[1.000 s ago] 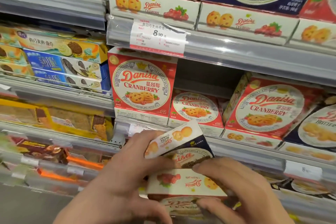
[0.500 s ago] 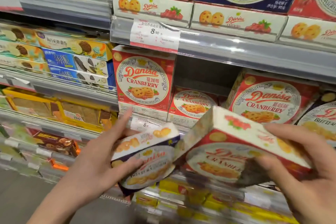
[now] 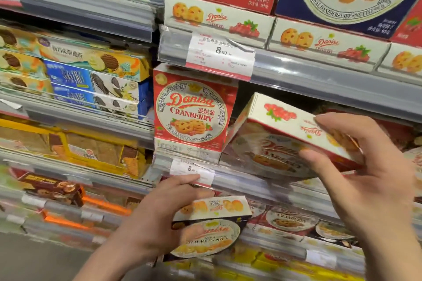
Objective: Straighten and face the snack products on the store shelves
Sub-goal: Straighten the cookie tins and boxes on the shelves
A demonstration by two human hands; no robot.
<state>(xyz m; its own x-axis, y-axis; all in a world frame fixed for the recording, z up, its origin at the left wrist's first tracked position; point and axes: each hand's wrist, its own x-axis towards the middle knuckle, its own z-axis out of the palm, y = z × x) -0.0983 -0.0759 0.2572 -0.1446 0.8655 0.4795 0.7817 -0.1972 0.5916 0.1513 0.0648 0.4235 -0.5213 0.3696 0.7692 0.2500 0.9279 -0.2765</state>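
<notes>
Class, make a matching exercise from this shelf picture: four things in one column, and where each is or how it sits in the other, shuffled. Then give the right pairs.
1. red cranberry box
2. dark blue butter cookie box
3. upright cranberry box
4. price tag

A. on the upper shelf rail
B. in the left hand
C. tilted in the right hand
D. standing on the shelf, front facing out

Pairs: 1-C, 2-B, 3-D, 4-A
</notes>
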